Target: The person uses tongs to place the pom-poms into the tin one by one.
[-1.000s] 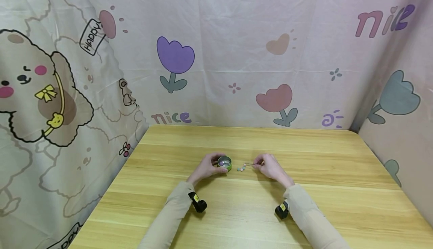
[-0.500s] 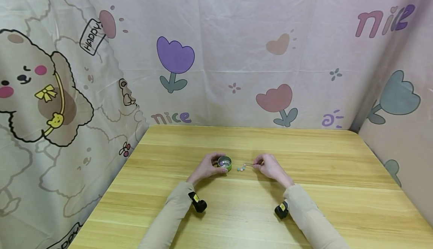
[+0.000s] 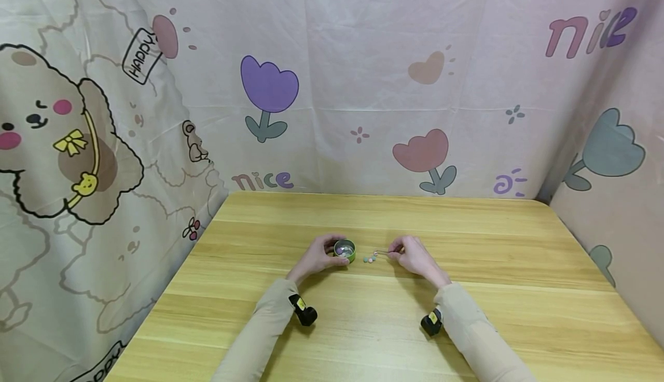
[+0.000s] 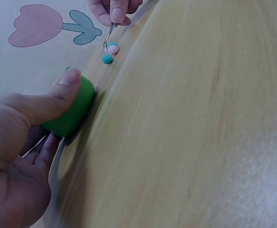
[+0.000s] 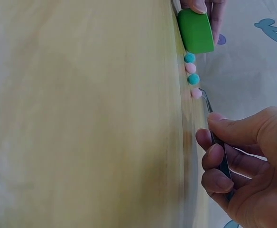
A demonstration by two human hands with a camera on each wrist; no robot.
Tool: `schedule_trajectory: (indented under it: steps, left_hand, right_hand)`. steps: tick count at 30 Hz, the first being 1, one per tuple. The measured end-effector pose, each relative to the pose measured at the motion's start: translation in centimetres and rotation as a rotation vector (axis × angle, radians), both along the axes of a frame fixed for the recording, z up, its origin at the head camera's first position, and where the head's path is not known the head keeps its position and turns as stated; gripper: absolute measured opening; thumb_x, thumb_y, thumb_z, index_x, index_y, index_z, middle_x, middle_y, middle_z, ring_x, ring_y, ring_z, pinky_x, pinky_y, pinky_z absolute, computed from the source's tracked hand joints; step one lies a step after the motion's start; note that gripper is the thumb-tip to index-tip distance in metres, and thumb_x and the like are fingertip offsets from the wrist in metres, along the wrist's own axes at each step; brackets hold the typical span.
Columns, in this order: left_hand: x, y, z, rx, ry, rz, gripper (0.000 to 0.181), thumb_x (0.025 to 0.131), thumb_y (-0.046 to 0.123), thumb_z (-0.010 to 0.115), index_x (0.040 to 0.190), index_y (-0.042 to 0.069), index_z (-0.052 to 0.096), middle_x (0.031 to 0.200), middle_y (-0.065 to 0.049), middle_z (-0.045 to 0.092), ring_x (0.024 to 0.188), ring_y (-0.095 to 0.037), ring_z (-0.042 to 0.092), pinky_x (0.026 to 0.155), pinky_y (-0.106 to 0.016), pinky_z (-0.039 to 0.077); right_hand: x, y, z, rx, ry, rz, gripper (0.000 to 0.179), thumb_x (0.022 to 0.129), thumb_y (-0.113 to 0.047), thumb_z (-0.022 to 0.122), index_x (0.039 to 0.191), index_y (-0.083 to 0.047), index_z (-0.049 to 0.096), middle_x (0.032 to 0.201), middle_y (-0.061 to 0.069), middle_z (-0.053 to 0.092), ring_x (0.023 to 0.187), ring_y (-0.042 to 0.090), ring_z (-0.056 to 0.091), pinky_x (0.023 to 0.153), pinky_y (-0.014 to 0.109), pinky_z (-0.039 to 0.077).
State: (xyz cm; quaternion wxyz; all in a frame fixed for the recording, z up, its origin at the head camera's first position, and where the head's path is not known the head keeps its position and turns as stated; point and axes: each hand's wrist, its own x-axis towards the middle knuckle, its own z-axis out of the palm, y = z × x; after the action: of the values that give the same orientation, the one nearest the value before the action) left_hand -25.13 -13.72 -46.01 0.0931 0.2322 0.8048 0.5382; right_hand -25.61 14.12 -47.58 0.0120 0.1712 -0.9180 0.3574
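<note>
My left hand [image 3: 319,255] grips a small round green tin [image 4: 79,107], thumb on the near side and fingers on the far side. Silvery inside, the tin holds pale and purplish bits too small to make out in the head view. In my right hand [image 5: 245,161] is a pair of dark bent-tip tweezers [image 5: 210,105], pinched between thumb and fingers. Their tip is at a pink ball [image 5: 196,93], the one nearest that hand; whether it grips the ball I cannot tell. Teal balls [image 5: 193,79] and another pink ball [image 5: 190,68] lie in a row between tin and tweezers.
Everything stands on a light wood-grain table [image 3: 358,336]. A printed cloth [image 3: 353,82] hangs along its back and sides. Each sleeve has a black wrist camera strapped on it, the left camera [image 3: 305,313] and the right camera [image 3: 432,322].
</note>
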Motion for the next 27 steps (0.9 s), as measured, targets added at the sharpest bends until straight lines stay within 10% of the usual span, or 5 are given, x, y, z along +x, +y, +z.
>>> schedule_trajectory:
  steps: [10, 27]
  left_hand:
    - [-1.7, -0.2, -3.0, -0.01, 0.005, 0.021, 0.063, 0.082, -0.003, 0.078, 0.137, -0.016, 0.048, 0.133, -0.036, 0.057, 0.12, -0.05, 0.059, 0.108, -0.058, 0.048]
    - [-1.8, -0.3, -3.1, -0.01, -0.001, 0.029, 0.062, 0.082, 0.003, 0.081, 0.136, -0.01, 0.052, 0.132, -0.03, 0.06, 0.12, -0.044, 0.061, 0.108, -0.051, 0.051]
  right_hand:
    - [0.0, 0.0, 0.2, -0.005, -0.019, -0.013, 0.007, 0.089, -0.004, 0.072, 0.09, 0.002, 0.071, 0.085, 0.007, 0.073, 0.078, 0.013, 0.064, 0.07, 0.028, 0.056]
    - [0.2, -0.5, 0.6, -0.048, -0.026, -0.024, 0.005, 0.091, -0.003, 0.069, 0.088, -0.002, 0.072, 0.084, 0.008, 0.072, 0.07, 0.01, 0.06, 0.061, 0.02, 0.048]
